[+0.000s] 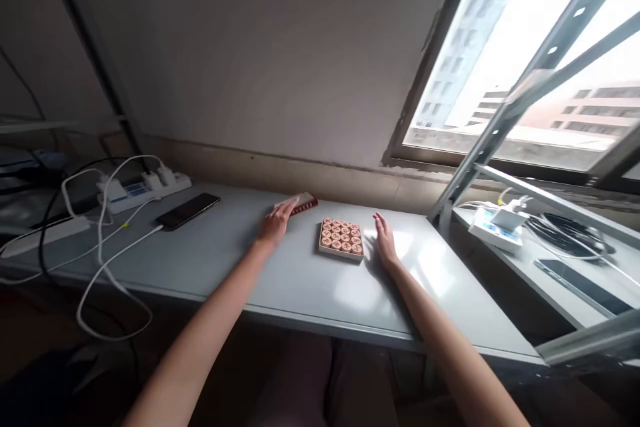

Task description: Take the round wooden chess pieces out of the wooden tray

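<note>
Toward the back of the grey table, my left hand (pixel 276 223) rests over the left part of a red and pale box or lid (pixel 306 204), its fingers stretched across the top. A shallow square box of round wooden Chinese chess pieces (pixel 341 238) lies in front of me, between my hands. The pieces sit in rows with characters on their faces. Just right of that box, my right hand (pixel 385 239) stands on edge with its fingers extended, holding nothing and apart from the box.
A black phone (pixel 188 211) lies on the left, beside a white power strip (pixel 145 190) with plugs and looping white cables. On the right, past a metal shelf post (pixel 445 217), sit another power strip (pixel 497 227), coiled black cable (pixel 573 233) and a second phone (pixel 583 285).
</note>
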`<state>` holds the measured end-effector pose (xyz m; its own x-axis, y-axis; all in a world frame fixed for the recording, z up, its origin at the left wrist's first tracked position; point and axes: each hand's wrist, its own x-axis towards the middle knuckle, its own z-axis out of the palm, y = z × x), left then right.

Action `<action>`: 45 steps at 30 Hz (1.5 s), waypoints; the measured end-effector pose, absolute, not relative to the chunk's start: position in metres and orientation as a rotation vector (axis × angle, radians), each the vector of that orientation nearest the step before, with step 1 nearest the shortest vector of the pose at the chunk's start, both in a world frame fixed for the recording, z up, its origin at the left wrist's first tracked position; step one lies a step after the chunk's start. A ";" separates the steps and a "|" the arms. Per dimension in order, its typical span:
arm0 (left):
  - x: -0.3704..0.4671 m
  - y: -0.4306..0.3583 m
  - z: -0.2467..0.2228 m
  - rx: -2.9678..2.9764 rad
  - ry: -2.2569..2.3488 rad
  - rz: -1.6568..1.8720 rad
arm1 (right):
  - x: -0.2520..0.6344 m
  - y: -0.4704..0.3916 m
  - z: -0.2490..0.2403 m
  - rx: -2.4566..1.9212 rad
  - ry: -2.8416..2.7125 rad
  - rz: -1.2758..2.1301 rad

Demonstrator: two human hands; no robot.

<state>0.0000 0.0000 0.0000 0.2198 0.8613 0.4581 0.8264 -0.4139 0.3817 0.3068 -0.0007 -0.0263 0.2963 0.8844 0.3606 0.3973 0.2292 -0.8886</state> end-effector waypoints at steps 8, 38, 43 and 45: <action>0.000 -0.055 0.008 2.175 1.587 1.024 | 0.311 -0.009 -0.024 -1.372 -1.356 0.725; 0.084 0.031 -0.013 2.024 1.593 1.117 | 0.324 0.002 -0.023 -1.306 -1.637 0.844; 0.072 0.039 -0.024 2.172 1.751 1.071 | 0.317 0.008 -0.023 -1.481 -1.631 0.741; 0.072 0.044 -0.025 2.171 1.846 1.132 | 0.314 0.012 -0.021 -1.546 -1.708 0.687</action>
